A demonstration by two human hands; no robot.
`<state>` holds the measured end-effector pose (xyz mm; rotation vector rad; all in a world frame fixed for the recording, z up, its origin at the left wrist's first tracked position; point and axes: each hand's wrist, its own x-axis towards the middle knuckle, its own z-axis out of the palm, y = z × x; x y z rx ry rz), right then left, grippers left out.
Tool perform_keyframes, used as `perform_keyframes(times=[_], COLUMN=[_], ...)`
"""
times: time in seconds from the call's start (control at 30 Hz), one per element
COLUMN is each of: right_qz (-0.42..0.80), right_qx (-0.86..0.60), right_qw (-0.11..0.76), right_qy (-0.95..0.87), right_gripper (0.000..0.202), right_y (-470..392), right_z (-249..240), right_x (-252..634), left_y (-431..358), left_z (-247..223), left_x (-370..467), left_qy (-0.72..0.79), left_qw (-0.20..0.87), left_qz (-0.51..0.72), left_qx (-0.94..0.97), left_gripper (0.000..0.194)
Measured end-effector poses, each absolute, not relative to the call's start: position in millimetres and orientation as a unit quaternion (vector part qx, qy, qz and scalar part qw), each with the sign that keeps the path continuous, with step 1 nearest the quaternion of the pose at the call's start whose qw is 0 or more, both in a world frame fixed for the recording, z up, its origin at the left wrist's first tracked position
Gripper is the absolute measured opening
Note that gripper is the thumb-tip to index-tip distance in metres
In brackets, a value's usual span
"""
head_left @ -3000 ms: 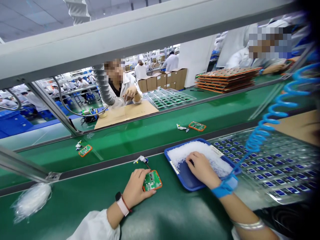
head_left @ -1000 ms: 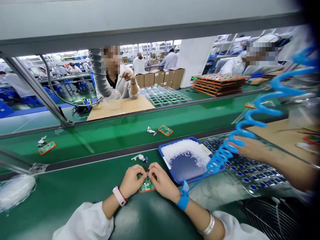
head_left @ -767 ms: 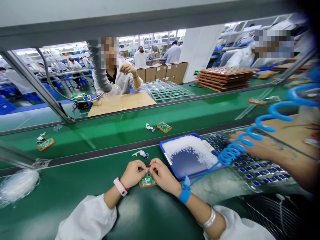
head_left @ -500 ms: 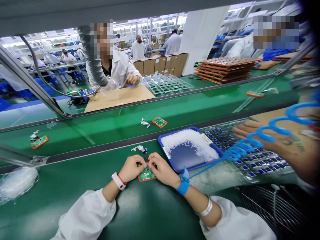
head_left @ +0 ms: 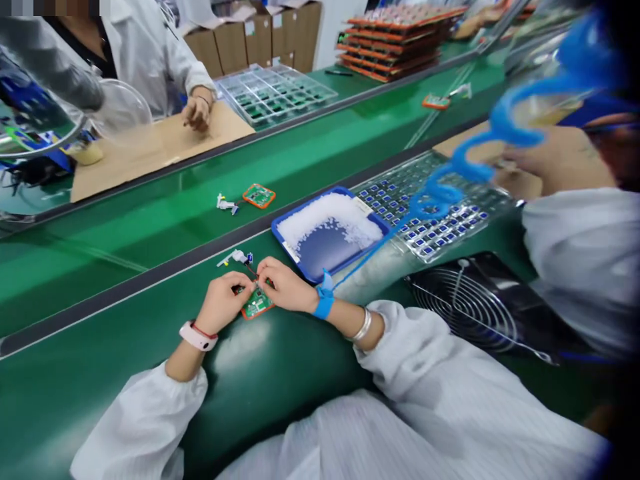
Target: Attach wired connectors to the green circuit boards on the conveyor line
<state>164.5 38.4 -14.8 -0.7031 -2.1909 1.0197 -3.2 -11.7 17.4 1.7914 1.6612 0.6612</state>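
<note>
now | right hand [head_left: 290,287] moved from tray [head_left: 327,253] to circuit board [head_left: 259,305], beside left hand [head_left: 221,301] | fingers [head_left: 268,269] pinched, hold unclear

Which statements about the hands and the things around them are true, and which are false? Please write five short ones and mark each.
1. The left hand and the right hand are both at the circuit board. True.
2. The blue strap is on the left hand's wrist. False: it is on the right hand's wrist.
3. The blue tray holds white granules. True.
4. The granules cover the tray's whole bottom. False: part of it is bare.
5. The black fan lies to the right of the right hand. True.
</note>
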Motion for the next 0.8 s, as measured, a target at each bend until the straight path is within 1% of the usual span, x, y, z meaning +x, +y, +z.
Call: perform_keyframes(times=[0.17,0.3,0.37,0.43,0.5,0.57,0.67,0.8], right_qz=[0.374,0.343,0.292,0.224,0.165,0.132,0.109,0.101], right_qx=[-0.276,-0.285,-0.325,-0.419,-0.502,-0.545,-0.562,-0.564], right_qw=[0.298,0.334,0.368,0.392,0.376,0.347,0.322,0.298], right_qy=[-0.834,-0.830,-0.821,-0.788,-0.761,-0.752,-0.754,-0.764], right_gripper=[0.016,0.016,0.014,0.011,0.012,0.012,0.011,0.010], right_y=[33,42,60,86,111,130,142,141], right_z=[-11,13,23,23,12,-4,-22,-25], right_x=[161,176,198,228,259,281,294,287], left_y=[-11,-15,-17,-18,-19,-19,-19,-17], left_z=[19,15,13,13,12,12,11,9], left_x=[-5,-5,-4,-3,-2,-2,-4,-6], left_qy=[0.628,0.629,0.621,0.610,0.603,0.597,0.587,0.576], left_qw=[0.297,0.266,0.248,0.230,0.216,0.208,0.206,0.211], left_qz=[0.240,0.266,0.267,0.260,0.254,0.250,0.247,0.247], left_qx=[0.678,0.680,0.694,0.712,0.725,0.733,0.743,0.750], left_gripper=[0.015,0.014,0.016,0.018,0.021,0.022,0.021,0.019])
